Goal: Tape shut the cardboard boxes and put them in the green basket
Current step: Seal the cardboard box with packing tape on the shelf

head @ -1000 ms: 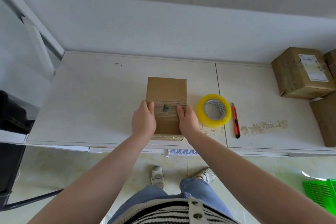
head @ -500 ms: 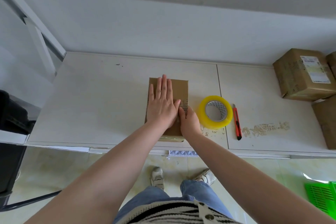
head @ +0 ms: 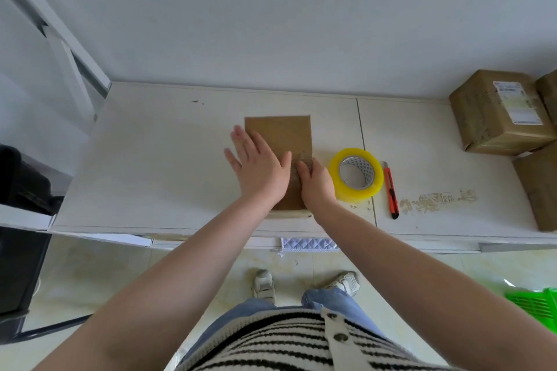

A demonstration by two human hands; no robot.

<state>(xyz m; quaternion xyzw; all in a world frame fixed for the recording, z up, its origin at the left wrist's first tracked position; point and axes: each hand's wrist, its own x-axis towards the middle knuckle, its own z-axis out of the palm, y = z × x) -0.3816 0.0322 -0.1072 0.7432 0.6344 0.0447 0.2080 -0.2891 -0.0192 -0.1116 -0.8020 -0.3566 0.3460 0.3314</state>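
My left hand [head: 256, 166] lies flat and spread on the cardboard box [head: 278, 159], its outer fingers hanging past the box's left edge over bare table [head: 156, 166]. My right hand [head: 316, 187] curls against the box's right edge, fingertips pressed on the tape strip [head: 303, 156]; whether the thumb pinches anything I cannot tell. The box sits near the table's front edge, with wide open surface to its left and behind. Just right stands the yellow tape roll [head: 356, 174], then the red cutter [head: 391, 190]. Stacked boxes [head: 497, 113] crowd the far right, partly cut off. The green basket [head: 539, 307] shows only a corner on the floor.
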